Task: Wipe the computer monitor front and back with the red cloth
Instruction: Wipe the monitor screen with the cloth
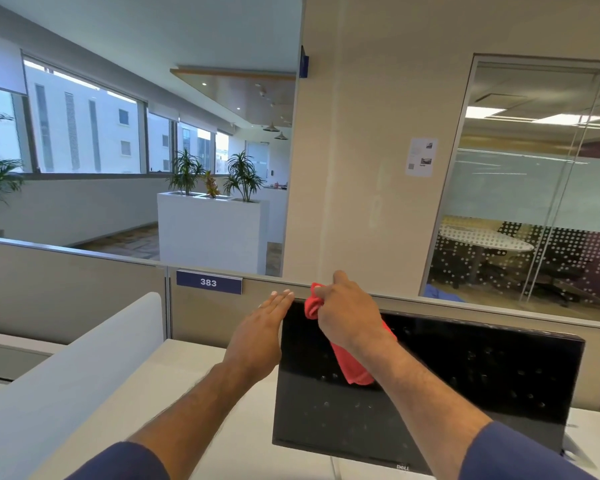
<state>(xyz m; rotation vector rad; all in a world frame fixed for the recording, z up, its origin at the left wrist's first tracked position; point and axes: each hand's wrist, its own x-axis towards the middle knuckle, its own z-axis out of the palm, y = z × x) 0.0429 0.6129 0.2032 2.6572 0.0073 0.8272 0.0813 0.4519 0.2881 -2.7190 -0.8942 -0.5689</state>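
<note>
Gleaming black Dell monitor point(465, 386) below partition tag point(209, 282) "383"

Monitor point(465, 375), lower right of frame: glossy black screen, mirrors pale dots; thin dark plastic-looking bezel. Red cloth point(352, 368), centre: soft, matt fabric, bunched and creased. Counter point(201, 368) below: smooth matt white. Partition panels point(66, 289), left: matt beige with a satin metal-looking top rail. Number plate point(208, 282): smooth blue. Glass wall point(534, 202), right: reflective, partly frosted, dotted lower band.
</note>
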